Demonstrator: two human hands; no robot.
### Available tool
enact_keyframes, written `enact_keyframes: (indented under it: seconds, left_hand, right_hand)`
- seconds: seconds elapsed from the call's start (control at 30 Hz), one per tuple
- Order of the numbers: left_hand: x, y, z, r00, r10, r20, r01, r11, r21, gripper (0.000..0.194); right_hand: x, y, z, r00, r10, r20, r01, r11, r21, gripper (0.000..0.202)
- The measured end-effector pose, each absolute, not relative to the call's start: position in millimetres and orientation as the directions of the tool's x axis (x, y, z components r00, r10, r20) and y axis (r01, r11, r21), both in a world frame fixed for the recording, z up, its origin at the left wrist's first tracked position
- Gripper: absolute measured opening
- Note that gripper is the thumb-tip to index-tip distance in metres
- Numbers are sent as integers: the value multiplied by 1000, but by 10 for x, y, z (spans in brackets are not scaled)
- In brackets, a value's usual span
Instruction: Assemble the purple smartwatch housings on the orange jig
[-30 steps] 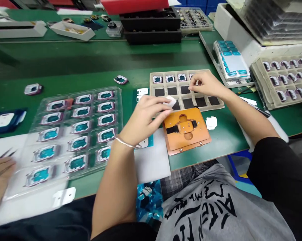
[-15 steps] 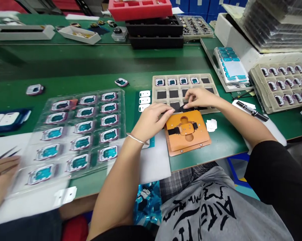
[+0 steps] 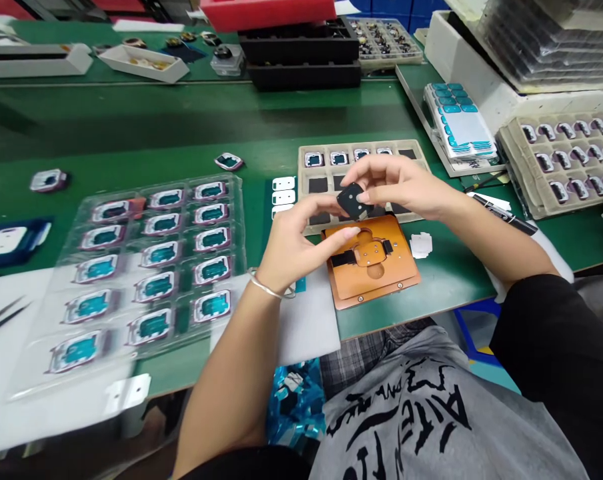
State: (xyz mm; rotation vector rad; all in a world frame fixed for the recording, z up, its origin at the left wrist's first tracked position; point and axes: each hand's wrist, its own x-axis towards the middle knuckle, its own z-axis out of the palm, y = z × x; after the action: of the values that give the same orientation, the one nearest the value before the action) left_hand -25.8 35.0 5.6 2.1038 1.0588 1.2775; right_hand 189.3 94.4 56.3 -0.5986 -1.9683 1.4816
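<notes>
My right hand (image 3: 401, 187) pinches a small black squarish plate (image 3: 351, 201) with small pale dots, tilted above an orange fixture block (image 3: 396, 273). Close by on the left is my left hand (image 3: 306, 233), its thumb spread from the fingers. Its fingertips reach the plate's left edge; whether they bear on it I cannot tell. The fixture lies on the green table, with a shaped recess, two black pads and screws in its face. Behind my hands, a beige compartment tray (image 3: 304, 150) holds several watch-case-like frames (image 3: 339, 158) in its back row.
To the left, a clear plastic tray (image 3: 239, 220) holds several teal-filled frames (image 3: 156, 287). White label pieces (image 3: 421, 245) lie right of the fixture. Tweezers (image 3: 4, 320) rest on white paper at far left. Black boxes (image 3: 301, 73) and a second beige tray (image 3: 511, 167) stand around the back and right.
The black plate is now lifted and visible in my right hand. My left thumb has spread from its fingers. Another person's hand at the far left has left the view.
</notes>
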Motion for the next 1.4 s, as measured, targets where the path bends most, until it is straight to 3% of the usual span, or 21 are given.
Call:
enact_keyframes:
  seconds: [0.17,0.33,0.43,0.6,0.83,0.9,1.0,1.1,1.17,1.23,1.4]
  left_hand:
    - [-193,333,-13,94,855,510,140,-518,844,35]
    - [-197,288,79,250,850,463,146,-506,850,25]
    - [-200,258,117,428,798,424,245,-554,795,20]
    - [-179,242,71,525,733,432,458,-671,583,16]
    - [-193,265,22,626,595,504,406,-800,441,30]
    - [-201,270,23,644,531,550,382,-847,370,33]
    - [-204,279,28,664,441,604,352,-897,267,32]
    - [-209,295,26,684,393,614,324,-918,227,24]
    - [-215,305,17,690,378,617,318,-924,210,21]
    - [-221,309,6,696,381,609,326,-923,205,21]
    - [-214,292,-4,691,428,582,337,-904,264,25]
  right_hand:
    - [1794,724,512,-689,681,250,126,452,-883,20]
    - [1913,618,710,-797,599,74,381,594,-709,29]
    - [2053,660,862,-825,562,-64,459,599,-656,23]
    - [2216,825,952,-720,693,-23,520,517,-680,22]
    - [2276,1153,816,-568,822,-42,631,402,-664,11]
    - [2298,1338,682,-477,878,38,700,406,-587,10]
    - [2303,1617,428,-376,917,135,850,399,-344,20]
    - [2262,1790,220,-392,918,64,909,397,-128,34]
    - [2224,1842,141,-420,907,6,906,420,-50,34]
    - [2197,1877,104,-438,899,-13,898,438,-40,32]
    - [2219,2000,92,-410,912,-20,901,401,-165,28]
